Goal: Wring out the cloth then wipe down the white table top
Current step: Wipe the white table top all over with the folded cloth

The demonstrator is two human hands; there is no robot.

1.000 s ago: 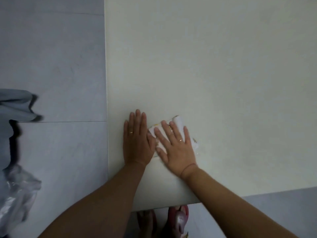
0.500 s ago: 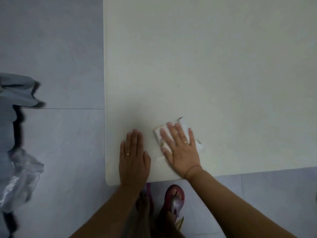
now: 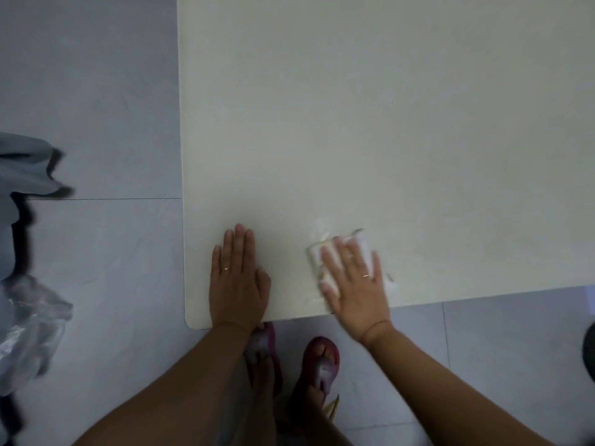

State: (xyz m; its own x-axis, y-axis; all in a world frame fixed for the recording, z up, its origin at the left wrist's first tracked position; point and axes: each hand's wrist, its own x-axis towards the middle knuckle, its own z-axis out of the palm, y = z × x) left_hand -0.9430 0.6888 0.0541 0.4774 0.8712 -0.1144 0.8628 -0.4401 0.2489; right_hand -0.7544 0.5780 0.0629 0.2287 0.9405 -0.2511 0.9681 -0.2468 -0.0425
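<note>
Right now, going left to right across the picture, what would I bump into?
A plastic bag on the floor → left hand flat on the table → right hand pressing the cloth.

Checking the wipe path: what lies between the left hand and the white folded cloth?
Nothing: the head view shows only bare white table top between the left hand and the white folded cloth under the right hand.

Right hand point(image 3: 355, 284) flat on cloth point(image 3: 362, 244), white table top point(image 3: 386, 123).
</note>
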